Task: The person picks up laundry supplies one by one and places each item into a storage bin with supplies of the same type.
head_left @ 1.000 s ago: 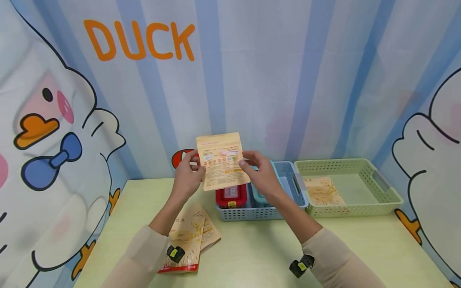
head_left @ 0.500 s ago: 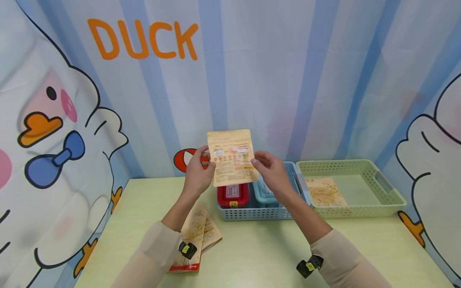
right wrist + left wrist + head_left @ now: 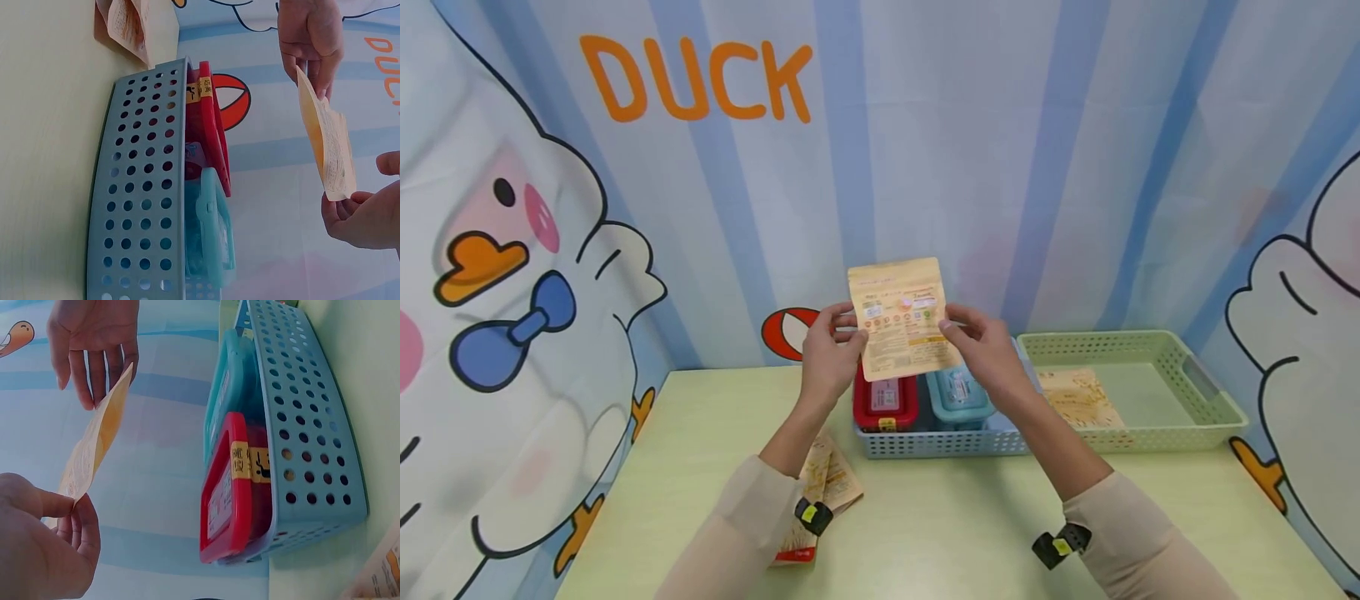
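Note:
A flat beige paper pouch [image 3: 902, 325] with small printing and icons hangs in the air, held up by both hands in the head view. My left hand [image 3: 833, 357] pinches its left edge, thumb on the near face. On the opposite edge, my right hand [image 3: 992, 354] pinches with the thumb in front. Seen from the left wrist, the pouch [image 3: 94, 450] shows its lower edge bowed apart. Below it stands a blue perforated basket [image 3: 940, 447] with a red-lidded box [image 3: 886, 402] and a teal-lidded box [image 3: 961, 398].
A pale green basket [image 3: 1150, 439] at the right has another beige pouch [image 3: 1081, 398] lying in it. More beige pouches [image 3: 841, 483] overlap on the pale table [image 3: 925, 533], partly hidden by the left forearm. Behind hangs a striped curtain [image 3: 940, 150] with duck drawings.
Both hands have carried the pouch to the right and slightly up, uncovering more of the teal-lidded box. The left forearm now covers more of the pouches on the table.

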A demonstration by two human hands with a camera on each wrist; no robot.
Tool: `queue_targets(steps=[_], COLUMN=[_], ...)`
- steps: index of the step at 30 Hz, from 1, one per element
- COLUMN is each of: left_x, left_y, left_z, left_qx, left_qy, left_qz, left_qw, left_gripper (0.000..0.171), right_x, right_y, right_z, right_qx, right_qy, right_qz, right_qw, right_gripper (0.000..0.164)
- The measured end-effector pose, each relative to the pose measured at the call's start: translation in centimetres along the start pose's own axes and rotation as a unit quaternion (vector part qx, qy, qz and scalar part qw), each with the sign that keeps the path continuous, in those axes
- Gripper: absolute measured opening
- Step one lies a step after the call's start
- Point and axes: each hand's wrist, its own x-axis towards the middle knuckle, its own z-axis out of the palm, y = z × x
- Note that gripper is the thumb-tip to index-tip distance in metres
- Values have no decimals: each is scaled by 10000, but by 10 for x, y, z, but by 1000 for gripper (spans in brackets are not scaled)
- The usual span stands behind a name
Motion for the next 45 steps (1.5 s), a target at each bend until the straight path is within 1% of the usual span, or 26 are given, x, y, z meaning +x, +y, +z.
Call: queue_targets(steps=[3,7,13,19,22,26,29,32,37,40,45], left_x=[0,-1,-4,-7,-8,-11,-14,-16,-17,-18,-19], left_y=[1,0,2,6,9,14,16,18,20,19,16], left_z=[7,15,24,33,39,48,52,55,62,69,81], left_qx=[-92,-71,42,14,-13,-17,82,150,104,81,210], left_qy=[105,171,90,-14,-177,-548,-795,-1013,-1382,-1530,-1641], left_qz=[32,99,162,228,260,289,325,353,323,305,196], left_qw=[9999,9998,9998,9997,9995,9981,9963,9941,9898,9877,9860], left_gripper=[42,41,47,54,58,68,76,82,87,90,92], right_x=[1,1,0,1,1,2,2,1,-1,-1,-2], right_y=[0,0,1,1,1,0,0,1,5,7,14], right_z=[-4,-10,-19,-30,-36,-43,-47,-51,-61,-68,-75], right_qx=[56,72,27,-2,-84,-185,-234,-405,-626,-674,-682], right_qy=[35,48,7,-35,16,70,29,-1,20,106,274], right_qz=[33,84,95,57,37,4,-28,-57,-118,-121,-58], right_qw=[10000,9999,10000,10000,10000,9998,9997,9992,9980,9976,9973], right_gripper=[55,56,58,61,61,60,62,64,65,65,64])
